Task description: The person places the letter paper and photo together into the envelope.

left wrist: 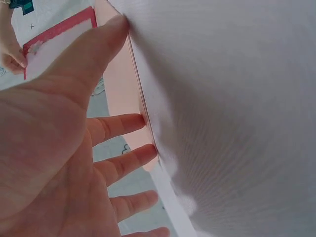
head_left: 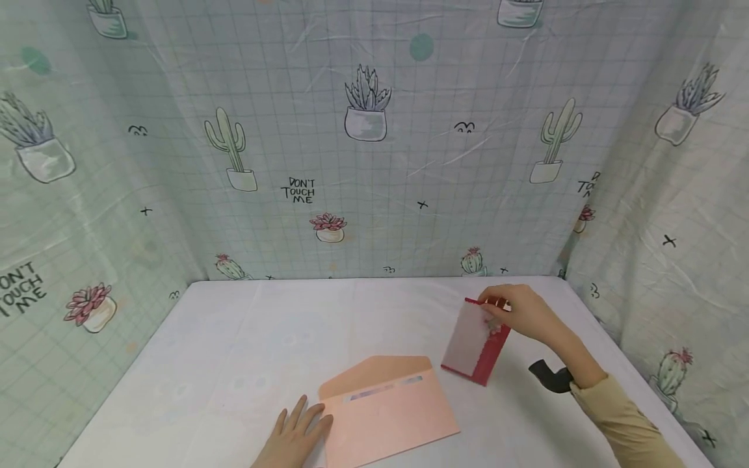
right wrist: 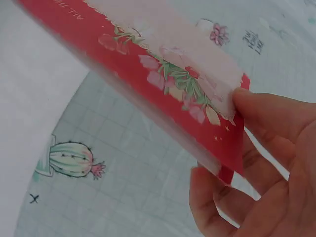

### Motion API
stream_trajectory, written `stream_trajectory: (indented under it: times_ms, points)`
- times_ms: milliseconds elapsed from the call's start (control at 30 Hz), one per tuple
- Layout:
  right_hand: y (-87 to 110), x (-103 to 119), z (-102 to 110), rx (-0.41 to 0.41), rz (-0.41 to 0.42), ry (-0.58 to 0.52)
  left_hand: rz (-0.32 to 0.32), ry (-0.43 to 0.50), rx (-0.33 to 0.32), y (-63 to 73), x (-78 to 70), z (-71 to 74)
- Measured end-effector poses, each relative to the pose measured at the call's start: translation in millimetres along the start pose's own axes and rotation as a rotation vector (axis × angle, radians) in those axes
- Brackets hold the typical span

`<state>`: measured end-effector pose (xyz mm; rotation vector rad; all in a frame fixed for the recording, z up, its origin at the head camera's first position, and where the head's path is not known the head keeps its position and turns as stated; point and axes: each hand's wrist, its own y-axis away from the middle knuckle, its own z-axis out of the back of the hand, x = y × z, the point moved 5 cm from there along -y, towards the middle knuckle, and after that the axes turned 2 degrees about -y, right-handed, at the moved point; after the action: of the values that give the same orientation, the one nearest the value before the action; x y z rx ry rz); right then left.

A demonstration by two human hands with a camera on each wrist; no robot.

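A peach envelope (head_left: 392,419) lies on the table with its flap (head_left: 380,375) folded out on the far side. A strip of printed paper (head_left: 374,392) shows along its mouth. My left hand (head_left: 294,434) is at the envelope's left edge, fingers spread and nearly straight, with the thumb and fingertips touching that edge in the left wrist view. To the right, my right hand (head_left: 521,313) pinches the top corner of a red and pale pink greeting card (head_left: 466,341), held tilted. The right wrist view shows printed flowers (right wrist: 187,81) on the card; its inside is hidden.
The white table (head_left: 251,331) has a patterned cloth (head_left: 374,169) behind it and along both sides. A dark band (head_left: 550,377) is on my right wrist, above the beige sleeve (head_left: 623,413).
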<state>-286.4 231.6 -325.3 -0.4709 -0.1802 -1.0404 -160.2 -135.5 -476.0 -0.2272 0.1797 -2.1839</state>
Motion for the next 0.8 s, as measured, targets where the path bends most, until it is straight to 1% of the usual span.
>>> stream_trajectory:
  times_ms: [67,233,333,400,467,500,533,633,733,800]
  points:
    - [2.0,-6,4,-0.008,-0.056,-0.068,0.002,0.0,-0.002,0.0,-0.1,0.8]
    - [6.6,-20,7,-0.046,-0.15,-0.168,0.003,-0.006,-0.019,0.2,0.3,0.2]
    - [10.8,-27,3,-0.028,-0.219,-0.253,-0.005,-0.046,-0.064,2.5,1.1,-7.2]
    - [15.0,-32,-1,-0.014,-0.263,-0.325,-0.01,-0.058,-0.101,3.0,0.6,-8.3]
    - [19.2,-35,-5,-0.002,-0.296,-0.399,-0.01,-0.06,-0.113,3.1,0.1,-8.0]
    - [21.2,-37,-7,0.001,-0.311,-0.433,-0.01,-0.052,-0.108,2.9,0.0,-7.3]
    - [23.0,-39,-9,0.003,-0.325,-0.467,-0.009,-0.026,-0.095,1.5,-1.0,-2.4]
    - [28.0,-43,-15,0.001,-0.349,-0.556,-0.009,-0.012,-0.067,1.1,-1.7,0.2]
    - [32.6,-46,-20,-0.011,-0.372,-0.628,-0.023,-0.036,-0.07,0.9,-2.6,2.0]
    - [35.7,-46,-24,-0.02,-0.383,-0.656,-0.034,-0.039,-0.073,0.8,-3.0,2.2]
